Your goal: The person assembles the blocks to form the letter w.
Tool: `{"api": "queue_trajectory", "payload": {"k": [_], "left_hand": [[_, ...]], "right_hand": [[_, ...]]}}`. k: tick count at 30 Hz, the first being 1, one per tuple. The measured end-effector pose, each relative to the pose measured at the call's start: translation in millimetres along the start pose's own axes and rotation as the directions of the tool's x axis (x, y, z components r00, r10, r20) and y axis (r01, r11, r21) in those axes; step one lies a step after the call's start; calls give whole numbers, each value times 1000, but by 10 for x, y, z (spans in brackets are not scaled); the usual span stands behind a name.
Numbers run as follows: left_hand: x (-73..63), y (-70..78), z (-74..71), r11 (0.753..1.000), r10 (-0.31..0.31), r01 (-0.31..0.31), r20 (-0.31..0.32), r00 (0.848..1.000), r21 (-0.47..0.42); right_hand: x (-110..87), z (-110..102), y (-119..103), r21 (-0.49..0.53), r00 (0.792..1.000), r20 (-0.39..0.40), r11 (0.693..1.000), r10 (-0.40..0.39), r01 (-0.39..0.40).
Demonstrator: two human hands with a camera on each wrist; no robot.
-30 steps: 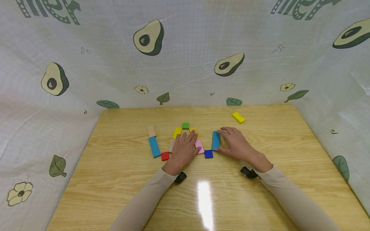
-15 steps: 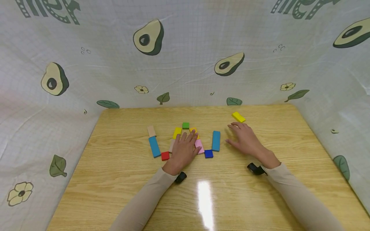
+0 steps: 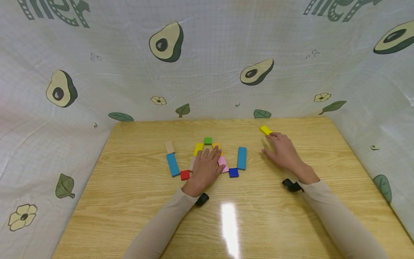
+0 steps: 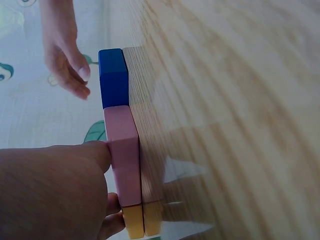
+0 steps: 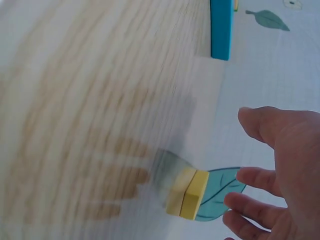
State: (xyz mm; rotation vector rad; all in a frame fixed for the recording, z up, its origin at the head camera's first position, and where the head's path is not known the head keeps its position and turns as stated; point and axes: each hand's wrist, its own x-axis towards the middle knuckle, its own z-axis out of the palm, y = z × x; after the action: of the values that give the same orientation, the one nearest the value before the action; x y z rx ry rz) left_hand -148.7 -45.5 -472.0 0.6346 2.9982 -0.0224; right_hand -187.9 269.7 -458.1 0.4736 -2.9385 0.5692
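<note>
My left hand [image 3: 205, 171] lies flat over a group of wooden blocks, fingers spread. Its thumb touches the pink block [image 4: 122, 155]; fingertips reach the orange block [image 4: 133, 221]. Beneath or beside that hand are a yellow block [image 3: 198, 148] and a partly hidden pale block [image 3: 192, 162]. Out to the right, my right hand [image 3: 284, 154] reaches with loosely bent fingers and holds nothing. Just beyond its fingertips sits a second yellow block [image 3: 265, 130]. In the right wrist view a gap shows between the fingers and this yellow block [image 5: 195, 195].
A light blue block [image 3: 242, 158] and a dark blue block [image 3: 233, 172] lie between the hands. Left of them are a red block [image 3: 185, 175], another light blue block [image 3: 173, 165] and a beige block [image 3: 169, 147]. A green block [image 3: 208, 141] sits behind; a printed cloth [image 3: 207, 90] hangs beyond the table.
My right hand has let go of the right-hand light blue block and moved right and away from me, to the far yellow block. The left hand stays in place.
</note>
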Motion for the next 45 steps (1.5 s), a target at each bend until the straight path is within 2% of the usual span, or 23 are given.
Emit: {"api": "queue_trajectory", "payload": {"k": [8,26,37,45], "left_hand": [[-15,-1,-22,999,-3,3,3,1000,-46],[-14,9,-8,999,-9,9,8,1000,-45],[1,5,0,999,-15,15,7,1000,-36],[23,3,17,999,-16,17,23,1000,-32]], "right_hand": [[60,-20,109,-3,1000,-7,1000,8,-8],[196,38,295,-22,997,52,998,63,-62],[257,57,368,-27,999,42,999,21,-20],[325,53,359,-23,997,72,999,25,-23]]}}
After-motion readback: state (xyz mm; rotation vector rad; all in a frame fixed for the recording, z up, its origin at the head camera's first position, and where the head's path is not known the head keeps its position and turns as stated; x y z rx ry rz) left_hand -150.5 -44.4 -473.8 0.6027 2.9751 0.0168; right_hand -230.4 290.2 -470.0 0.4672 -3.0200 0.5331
